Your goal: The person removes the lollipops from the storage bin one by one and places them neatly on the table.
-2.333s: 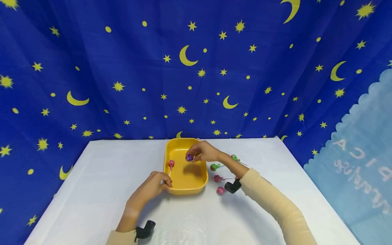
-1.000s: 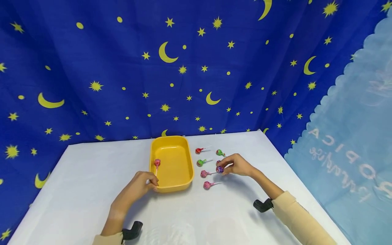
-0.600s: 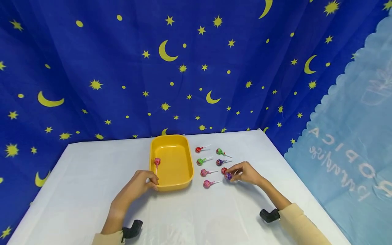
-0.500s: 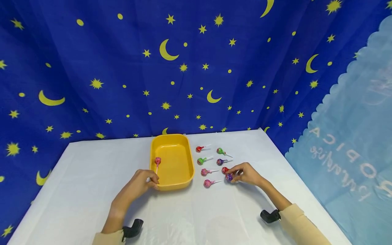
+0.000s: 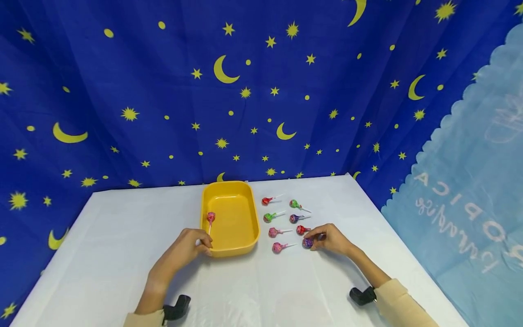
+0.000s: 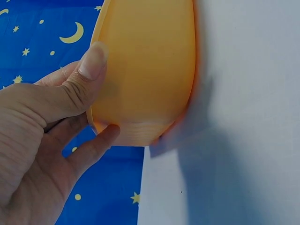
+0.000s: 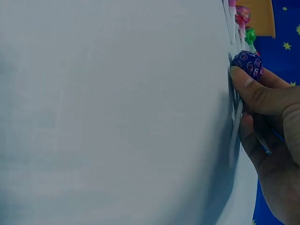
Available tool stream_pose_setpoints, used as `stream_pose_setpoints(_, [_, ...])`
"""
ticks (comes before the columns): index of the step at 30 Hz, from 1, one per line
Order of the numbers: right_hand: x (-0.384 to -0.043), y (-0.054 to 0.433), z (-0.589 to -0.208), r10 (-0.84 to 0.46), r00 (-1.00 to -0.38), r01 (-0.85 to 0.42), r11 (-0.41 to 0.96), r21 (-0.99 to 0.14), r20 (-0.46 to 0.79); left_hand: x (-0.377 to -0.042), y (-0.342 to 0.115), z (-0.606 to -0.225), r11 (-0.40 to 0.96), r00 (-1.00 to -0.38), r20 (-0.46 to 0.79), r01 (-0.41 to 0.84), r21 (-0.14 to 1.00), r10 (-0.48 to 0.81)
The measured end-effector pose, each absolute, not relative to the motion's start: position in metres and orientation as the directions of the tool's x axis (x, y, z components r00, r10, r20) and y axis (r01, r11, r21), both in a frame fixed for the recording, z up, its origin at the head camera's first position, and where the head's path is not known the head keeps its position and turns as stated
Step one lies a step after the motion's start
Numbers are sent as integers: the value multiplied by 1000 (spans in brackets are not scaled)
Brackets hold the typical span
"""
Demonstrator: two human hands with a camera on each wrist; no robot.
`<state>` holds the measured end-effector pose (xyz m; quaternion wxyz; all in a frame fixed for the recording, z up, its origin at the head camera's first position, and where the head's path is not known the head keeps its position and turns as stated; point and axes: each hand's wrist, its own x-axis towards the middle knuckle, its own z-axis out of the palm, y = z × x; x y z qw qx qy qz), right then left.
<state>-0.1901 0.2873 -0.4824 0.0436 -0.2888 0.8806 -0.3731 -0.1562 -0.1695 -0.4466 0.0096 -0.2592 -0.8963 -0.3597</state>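
In the head view my left hand (image 5: 189, 246) grips the near left corner of a yellow tray (image 5: 254, 213). The left wrist view has my thumb over the rim and fingers beneath it. One pink lollipop (image 5: 210, 217) lies inside the tray, against its left side. To the right, my right hand (image 5: 332, 239) pinches a purple lollipop (image 5: 308, 243) by its wrapped head, low over the table. In the right wrist view the purple lollipop (image 7: 248, 63) sits between thumb and fingers, its white stick pointing back under the hand. A red lollipop (image 5: 301, 230) lies just beyond it.
Two columns of lollipops lie right of the tray: red (image 5: 266, 201), green (image 5: 268, 218) and two pink, including the front pink one (image 5: 277, 247), then green (image 5: 294, 204) and purple (image 5: 294, 218). A white cloth (image 5: 135, 236) covers the table. Blue curtain (image 5: 180, 91) hangs behind.
My right hand has carried the purple lollipop from above the tray to the right and down to the near end of the second column. The left hand keeps its hold on the tray.
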Motion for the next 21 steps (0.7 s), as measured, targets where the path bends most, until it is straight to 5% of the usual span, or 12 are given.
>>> stream_pose_setpoints(5, [-178,272,-453,-519,-849,-434,579,-690,99,-157,-171,-442,613,-864,210,477,630,457])
stream_pose_setpoints(21, [-180,286,-443,-473,-874,-396,564,-725,109,-154,-169,-447,593,-859,226,486,642,460])
